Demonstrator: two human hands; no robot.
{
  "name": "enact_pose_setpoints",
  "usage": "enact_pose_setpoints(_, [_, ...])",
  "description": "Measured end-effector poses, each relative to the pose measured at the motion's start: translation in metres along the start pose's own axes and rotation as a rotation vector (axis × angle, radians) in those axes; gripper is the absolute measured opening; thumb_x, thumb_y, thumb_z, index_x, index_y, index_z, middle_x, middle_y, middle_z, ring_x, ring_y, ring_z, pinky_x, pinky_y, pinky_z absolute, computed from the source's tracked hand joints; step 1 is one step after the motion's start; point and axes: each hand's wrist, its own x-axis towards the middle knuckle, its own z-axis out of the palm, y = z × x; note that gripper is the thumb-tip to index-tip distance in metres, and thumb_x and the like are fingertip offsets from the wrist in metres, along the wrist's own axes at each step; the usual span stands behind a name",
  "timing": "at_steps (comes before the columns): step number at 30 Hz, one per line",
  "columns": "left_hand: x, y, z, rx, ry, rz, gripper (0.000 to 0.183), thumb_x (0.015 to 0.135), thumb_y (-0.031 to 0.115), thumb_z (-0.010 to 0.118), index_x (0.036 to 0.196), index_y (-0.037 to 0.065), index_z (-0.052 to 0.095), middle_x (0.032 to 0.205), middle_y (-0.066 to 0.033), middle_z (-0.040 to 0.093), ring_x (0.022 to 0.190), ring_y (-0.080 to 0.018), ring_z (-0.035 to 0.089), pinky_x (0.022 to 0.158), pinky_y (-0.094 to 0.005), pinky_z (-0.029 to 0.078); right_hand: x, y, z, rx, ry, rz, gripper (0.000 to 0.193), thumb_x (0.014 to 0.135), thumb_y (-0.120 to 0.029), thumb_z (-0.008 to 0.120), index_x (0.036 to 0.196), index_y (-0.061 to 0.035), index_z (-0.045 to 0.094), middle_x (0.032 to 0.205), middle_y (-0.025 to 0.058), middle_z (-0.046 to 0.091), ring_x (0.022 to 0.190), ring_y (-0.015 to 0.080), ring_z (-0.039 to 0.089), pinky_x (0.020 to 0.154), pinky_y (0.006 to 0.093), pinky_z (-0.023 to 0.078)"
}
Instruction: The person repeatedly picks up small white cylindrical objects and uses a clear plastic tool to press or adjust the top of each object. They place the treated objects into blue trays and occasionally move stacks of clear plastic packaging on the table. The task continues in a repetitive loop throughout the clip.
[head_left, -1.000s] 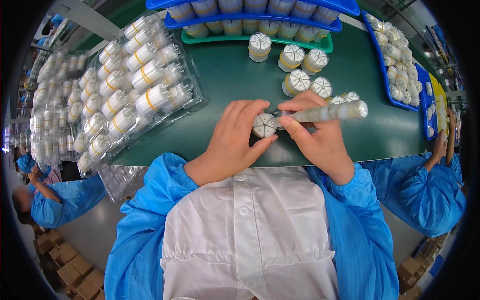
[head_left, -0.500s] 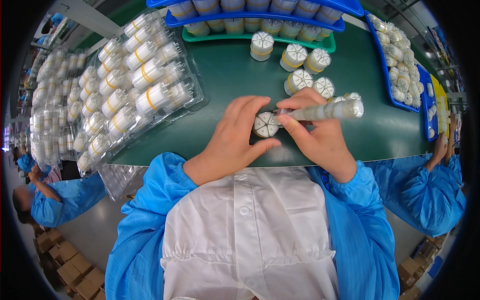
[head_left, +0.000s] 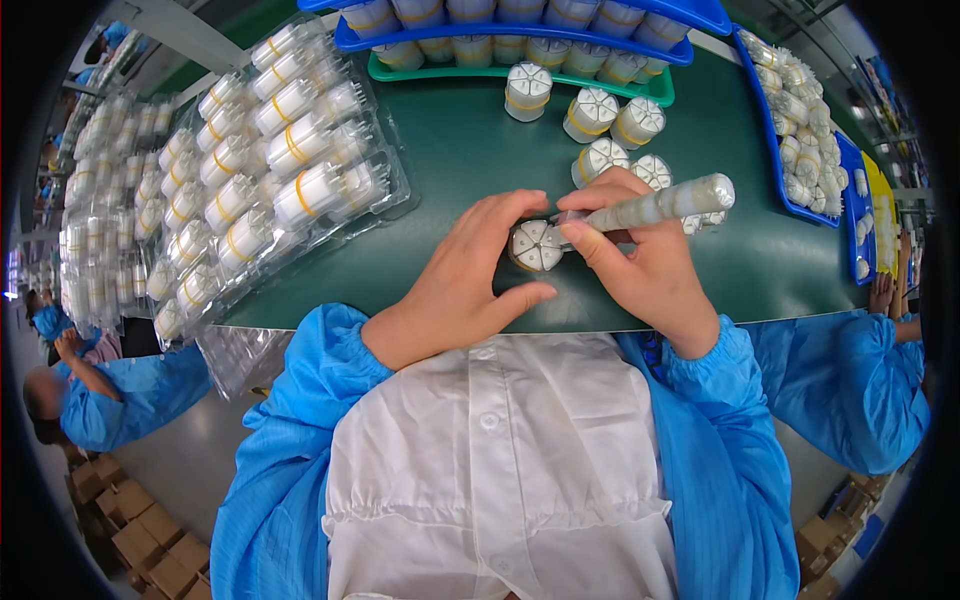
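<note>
A round bundle of white cylinders [head_left: 537, 246], its top split into wedges with small pins and a yellow band round its side, stands upright on the green table near its front edge. My left hand [head_left: 455, 265] curves around its left side, thumb and fingers spread, with a gap showing between thumb and bundle. In my right hand [head_left: 640, 270] is a stick-like tool with a thick, pale wrapped handle [head_left: 665, 205], pinched between thumb and fingers. Its handle slants up to the right; its working end, at the bundle's upper right edge, is mostly hidden by my fingers.
More banded bundles [head_left: 604, 160] stand beyond my right hand. Clear plastic trays [head_left: 395, 205] of white bundles fill the left. Stacked blue and green trays [head_left: 655, 92] hold bundles at the back; a blue tray [head_left: 770, 190] of white pieces lies right. Co-workers in blue sleeves [head_left: 845, 380] sit on both sides.
The tool's handle has tipped upward and its end has moved slightly up and right. My right hand has shifted a little right. The bundle stays nearly in place between my hands.
</note>
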Motion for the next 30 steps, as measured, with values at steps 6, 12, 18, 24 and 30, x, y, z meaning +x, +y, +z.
enact_pose_setpoints(6, [-0.005, -0.006, -0.001, -0.309, -0.034, -0.178, 0.062, 0.091, 0.007, 0.069, 0.145, 0.004, 0.039, 0.136, -0.016, 0.055, 0.122, -0.0309, 0.056, 0.103, -0.0408, 0.046, -0.005, 0.0, 0.0, 0.131, 0.204, -0.008, 0.015, 0.089, -0.006, 0.073, 0.101, 0.0012, 0.069, 0.092, 0.0077, 0.063, 0.072, 0.0123, 0.06, 0.06, 0.0264, 0.046])
enact_pose_setpoints(12, [-0.006, -0.001, -0.027, -1.047, 0.079, -0.337, 0.06, 0.097, 0.014, 0.067, 0.148, 0.004, 0.038, 0.14, -0.0149, 0.053, 0.132, -0.0298, 0.053, 0.108, -0.0427, 0.045, -0.021, 0.014, 0.017, -0.186, 0.008, -0.142, 0.016, 0.087, -0.009, 0.074, 0.099, -0.0001, 0.069, 0.088, 0.0118, 0.061, 0.072, 0.0248, 0.061, 0.062, 0.0344, 0.048])
enact_pose_setpoints(18, [-0.033, 0.027, -0.086, -0.762, 0.27, -0.178, 0.067, 0.089, 0.001, 0.071, 0.146, 0.004, 0.037, 0.141, -0.0159, 0.053, 0.129, -0.0254, 0.054, 0.109, -0.04, 0.043, -0.021, 0.017, 0.032, -0.333, -0.011, -0.187, 0.016, 0.086, -0.006, 0.071, 0.099, 0.0009, 0.068, 0.086, 0.0159, 0.06, 0.072, 0.0291, 0.062, 0.061, 0.0367, 0.049])
enact_pose_setpoints(24, [-0.088, 0.01, -0.222, 0.689, 0.882, -0.279, 0.053, 0.087, -0.002, 0.063, 0.139, 0.005, 0.053, 0.127, -0.0082, 0.06, 0.105, -0.0159, 0.059, 0.093, -0.0313, 0.047, -0.03, 0.021, 0.031, -0.301, -0.031, -0.129, 0.016, 0.089, -0.003, 0.067, 0.103, 0.0024, 0.067, 0.095, 0.0129, 0.058, 0.069, 0.0183, 0.056, 0.056, 0.0289, 0.044])
enact_pose_setpoints(30, [-0.17, -0.05, -0.339, 1.121, 0.566, -0.542, 0.047, 0.085, 0.001, 0.061, 0.131, 0.006, 0.061, 0.124, -0.0171, 0.066, 0.112, -0.0329, 0.063, 0.1, -0.0392, 0.046, -0.023, 0.023, 0.034, -0.274, -0.088, -0.163, 0.015, 0.091, -0.003, 0.066, 0.105, 0.0022, 0.066, 0.098, 0.0115, 0.055, 0.069, 0.0141, 0.052, 0.054, 0.0262, 0.041])
